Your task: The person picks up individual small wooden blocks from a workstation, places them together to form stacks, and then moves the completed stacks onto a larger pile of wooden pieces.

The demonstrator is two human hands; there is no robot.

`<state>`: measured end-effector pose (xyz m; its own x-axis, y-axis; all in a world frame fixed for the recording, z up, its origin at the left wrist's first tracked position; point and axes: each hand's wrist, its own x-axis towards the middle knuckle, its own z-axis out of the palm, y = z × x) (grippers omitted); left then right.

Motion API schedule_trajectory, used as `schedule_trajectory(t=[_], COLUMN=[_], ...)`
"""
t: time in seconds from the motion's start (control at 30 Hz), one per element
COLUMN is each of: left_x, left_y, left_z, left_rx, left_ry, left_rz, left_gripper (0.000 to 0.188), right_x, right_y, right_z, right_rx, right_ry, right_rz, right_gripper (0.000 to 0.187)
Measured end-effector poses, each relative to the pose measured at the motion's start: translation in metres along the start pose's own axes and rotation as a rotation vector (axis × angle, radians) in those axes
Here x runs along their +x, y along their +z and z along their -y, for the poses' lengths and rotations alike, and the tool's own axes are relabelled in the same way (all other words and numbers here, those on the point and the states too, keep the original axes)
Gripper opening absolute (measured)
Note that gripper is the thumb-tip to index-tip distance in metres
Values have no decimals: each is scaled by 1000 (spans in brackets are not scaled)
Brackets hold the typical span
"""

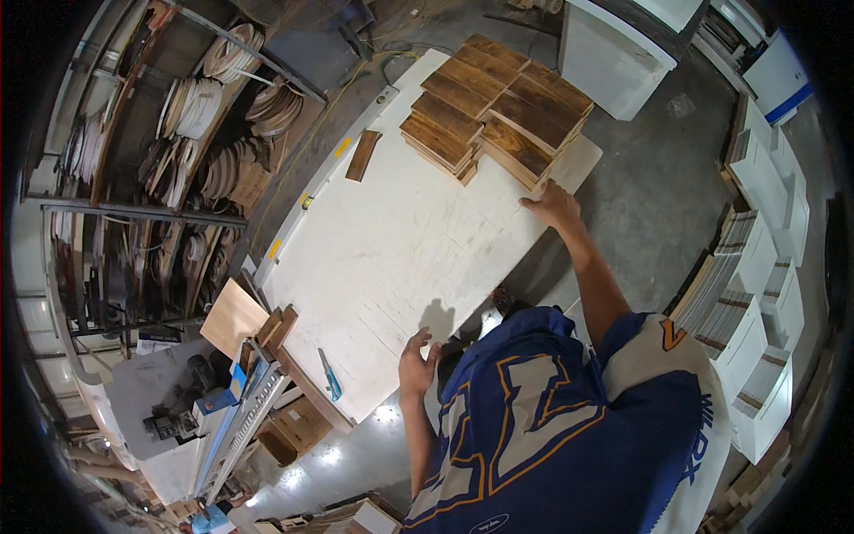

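Several stacks of dark-stained wooden boards (pixel 489 86) lie side by side at the far end of a long white worktable (pixel 391 240). My right hand (pixel 557 207) is at the near corner of the closest board (pixel 519 151), its fingertips at the board's end and its thumb spread away; whether it touches cannot be made out. My left hand (pixel 416 365) hovers by the table's near edge, thumb and fingers apart, holding nothing. A single small dark wooden piece (pixel 363 156) lies apart on the left. Near the table's lower left end rests a teal utility knife (pixel 330 377).
A spirit level (pixel 308 202) runs along the table's left edge. Shelves (pixel 173 206) with coiled edge-banding rolls stand at left. Wood offcuts (pixel 277 327) sit at the near left corner. White cabinet panels (pixel 756 231) line the floor at right; a white cabinet (pixel 614 53) stands beyond the table.
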<state>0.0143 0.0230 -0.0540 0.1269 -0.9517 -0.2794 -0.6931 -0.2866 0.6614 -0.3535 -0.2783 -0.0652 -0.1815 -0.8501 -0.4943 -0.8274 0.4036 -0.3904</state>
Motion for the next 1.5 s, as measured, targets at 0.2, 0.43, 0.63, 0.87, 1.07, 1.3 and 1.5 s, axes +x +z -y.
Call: schedule_trajectory(t=[0.2, 0.43, 0.63, 0.87, 1.07, 1.3, 1.5], left_x=[-4, -13, -8, -9, -12, -8, -3], left_y=[3, 9, 9, 11, 12, 15, 12], left_z=[3, 18, 10, 10, 10, 1, -10], left_rx=[16, -1, 0, -5, -20, -25, 10], left_ry=[-25, -70, -51, -46, -71, -98, -61], left_rz=[42, 52, 51, 59, 58, 85, 88], left_gripper=[49, 50, 49, 49, 50, 49, 52], right_x=[83, 53, 77, 73, 66, 69, 70], right_y=[112, 87, 110, 98, 98, 97, 97], right_z=[-79, -42, -70, -50, -44, -37, -26], right_rx=[718, 1147, 552, 210, 65, -11, -100], right_ry=[-154, -69, -236, -54, -83, -60, 7], right_rz=[-222, 205, -128, -368, -444, -477, -505], right_gripper=[91, 88, 73, 51, 57, 74, 79])
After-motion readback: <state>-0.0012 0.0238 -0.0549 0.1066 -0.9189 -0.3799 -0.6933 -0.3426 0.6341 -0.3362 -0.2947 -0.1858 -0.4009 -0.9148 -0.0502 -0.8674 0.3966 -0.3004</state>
